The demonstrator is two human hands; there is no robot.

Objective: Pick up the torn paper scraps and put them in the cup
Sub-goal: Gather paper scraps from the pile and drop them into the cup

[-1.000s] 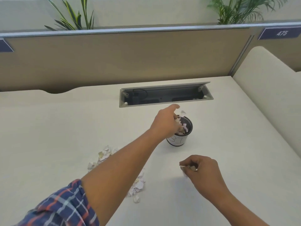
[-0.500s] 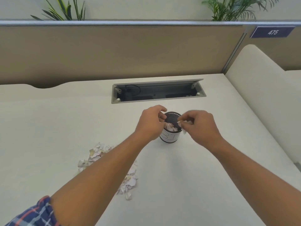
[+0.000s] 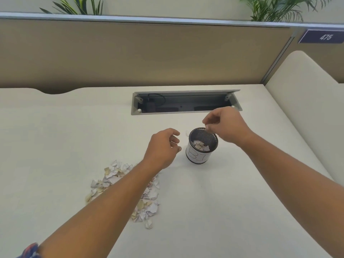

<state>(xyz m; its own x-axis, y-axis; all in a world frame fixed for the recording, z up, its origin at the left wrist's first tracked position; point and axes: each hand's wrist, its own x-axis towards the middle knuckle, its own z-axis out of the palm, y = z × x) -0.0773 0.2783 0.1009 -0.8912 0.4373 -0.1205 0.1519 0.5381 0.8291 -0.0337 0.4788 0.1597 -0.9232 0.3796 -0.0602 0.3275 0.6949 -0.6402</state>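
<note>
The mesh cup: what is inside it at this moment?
The mesh cup holds torn paper scraps, white and beige. The near wall and its paper label hide how deep they go; the bottom cannot be seen.

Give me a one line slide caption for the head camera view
Right hand over a mesh cup holding paper scraps, left hand open beside it, scrap pile still on the desk.

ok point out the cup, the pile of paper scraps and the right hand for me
cup (image 3: pixel 197 157): head view, on the white label on its front wall
pile of paper scraps (image 3: pixel 149 203): head view, on crumpled white pieces right of the left forearm
right hand (image 3: pixel 226 125): head view, on the back of the hand above the cup's rim
</note>
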